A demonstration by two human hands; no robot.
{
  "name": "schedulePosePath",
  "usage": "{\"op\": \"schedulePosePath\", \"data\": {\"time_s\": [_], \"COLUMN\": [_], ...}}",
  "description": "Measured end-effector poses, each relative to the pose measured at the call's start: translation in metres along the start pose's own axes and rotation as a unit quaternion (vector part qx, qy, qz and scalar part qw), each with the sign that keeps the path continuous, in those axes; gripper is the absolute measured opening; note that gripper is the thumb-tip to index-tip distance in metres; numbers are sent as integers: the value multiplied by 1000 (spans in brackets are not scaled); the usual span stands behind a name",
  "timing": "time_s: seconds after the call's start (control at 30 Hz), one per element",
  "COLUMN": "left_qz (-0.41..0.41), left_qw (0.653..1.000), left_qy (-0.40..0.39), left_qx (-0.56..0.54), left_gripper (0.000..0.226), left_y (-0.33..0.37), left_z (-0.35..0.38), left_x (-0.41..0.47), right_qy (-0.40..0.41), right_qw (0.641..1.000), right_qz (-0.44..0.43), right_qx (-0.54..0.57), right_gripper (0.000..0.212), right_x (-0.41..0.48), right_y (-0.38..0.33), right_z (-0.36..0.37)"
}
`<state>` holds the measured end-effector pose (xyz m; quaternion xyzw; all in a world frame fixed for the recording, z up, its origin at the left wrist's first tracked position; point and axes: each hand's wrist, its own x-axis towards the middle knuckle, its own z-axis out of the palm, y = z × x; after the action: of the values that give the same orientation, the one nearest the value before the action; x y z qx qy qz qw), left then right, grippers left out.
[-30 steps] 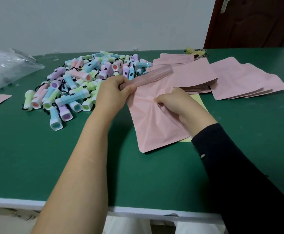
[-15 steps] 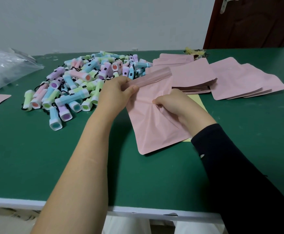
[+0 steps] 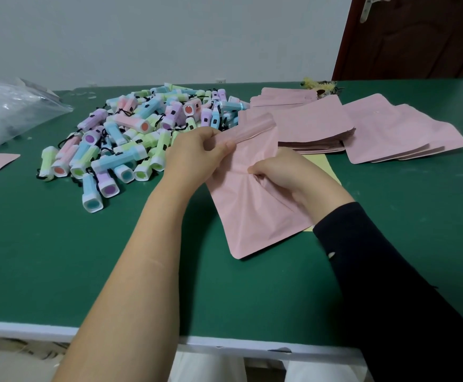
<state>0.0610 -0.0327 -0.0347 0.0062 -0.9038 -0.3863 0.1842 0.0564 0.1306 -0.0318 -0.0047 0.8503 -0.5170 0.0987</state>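
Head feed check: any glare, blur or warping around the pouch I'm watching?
Head view: soft even light, no glare on the pink pouch; soft arm shadow on the green table; pouch's top strip at the left hand slightly smeared; wide-angle distortion tilts the door.

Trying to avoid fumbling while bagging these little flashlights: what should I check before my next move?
1. Top edge of pink pouch gripped by left hand: ok.
2. Pouch's middle pinched by right hand: ok.
3. Pouch mouth open wide enough: cannot tell.
4. Reach to flashlight pile, close beside the left hand: ok.
5. A hand free to pick a flashlight: not ok, both hold the pouch.
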Motion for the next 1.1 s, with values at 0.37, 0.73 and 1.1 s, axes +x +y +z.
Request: {"op": "schedulePosePath", "data": {"time_s": [0.37,0.73,1.1], "left_qz": [-1,15,27], "left_qw": [1000,1000,999], "left_qy": [-11,-15,-21], "left_qx": [13,15,-11], "left_gripper": [14,21,27], "left_y": [3,5,9], "left_z": [2,5,8], "left_x": [1,1,0], "right_qy": [-18,-56,-40], "right_qw": [1000,998,996], "right_qz": [-1,-11,-49], "right_qx": [-25,-40,56], "right_gripper": [23,23,17], "right_x": [3,2,3], "right_y": [1,1,4], "right_z": [5,8,6]}}
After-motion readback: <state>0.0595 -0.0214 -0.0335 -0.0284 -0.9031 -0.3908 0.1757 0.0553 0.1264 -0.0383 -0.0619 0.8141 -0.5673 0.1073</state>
